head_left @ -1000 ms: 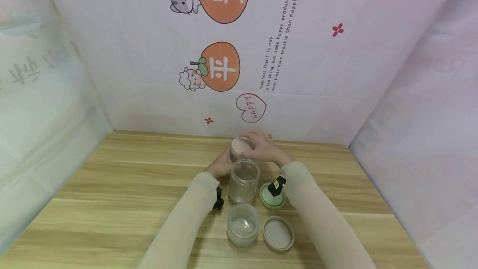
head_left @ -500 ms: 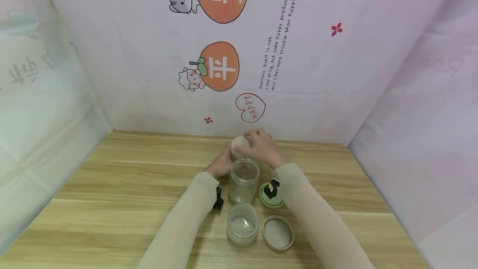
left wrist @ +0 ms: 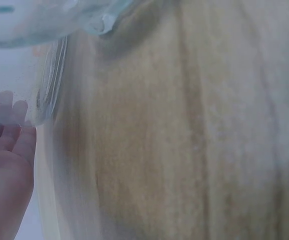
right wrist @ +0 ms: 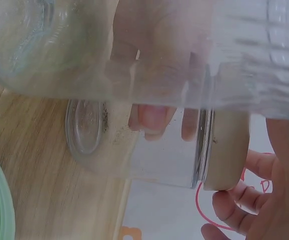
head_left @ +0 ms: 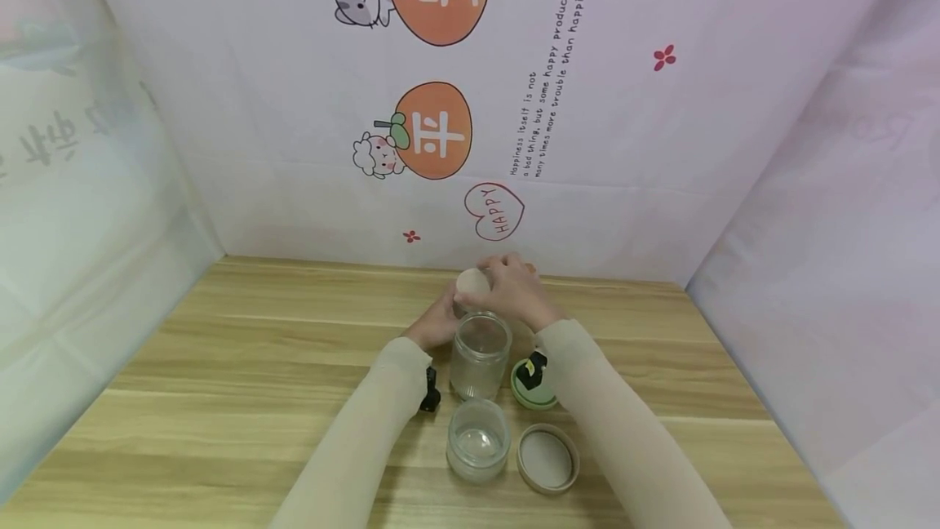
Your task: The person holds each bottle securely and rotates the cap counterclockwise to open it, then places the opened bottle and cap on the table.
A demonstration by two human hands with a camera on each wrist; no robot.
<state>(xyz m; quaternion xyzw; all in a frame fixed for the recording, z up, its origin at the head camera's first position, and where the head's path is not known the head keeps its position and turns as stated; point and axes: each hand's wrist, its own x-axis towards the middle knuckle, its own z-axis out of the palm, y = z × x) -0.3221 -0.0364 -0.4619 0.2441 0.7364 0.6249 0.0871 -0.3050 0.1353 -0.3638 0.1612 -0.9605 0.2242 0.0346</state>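
At the back of the table, a clear glass jar (right wrist: 159, 160) carries a beige lid (head_left: 472, 282) on its mouth. My left hand (head_left: 437, 322) holds this jar's body from the left; in the right wrist view its fingers show through the glass. Around the lid's edge, the thumb and fingers of my right hand (head_left: 518, 294) grip it. Nearer to me stands a tall lidless glass jar (head_left: 479, 362), which hides most of the held jar's body in the head view. In front of that is a shorter lidless glass jar (head_left: 477, 443).
Right of the tall jar lies a green-rimmed lid (head_left: 534, 395), partly covered by my right wrist's camera. A beige lid (head_left: 547, 459) lies beside the short jar, its inner side up. White printed cloth (head_left: 587, 219) rises behind the wooden table (head_left: 242, 398), and more cloth hangs at both sides.
My right hand has turned on the lid, and its wrist has shifted left with the sleeve. The left hand and the two lidless jars have stayed in place.
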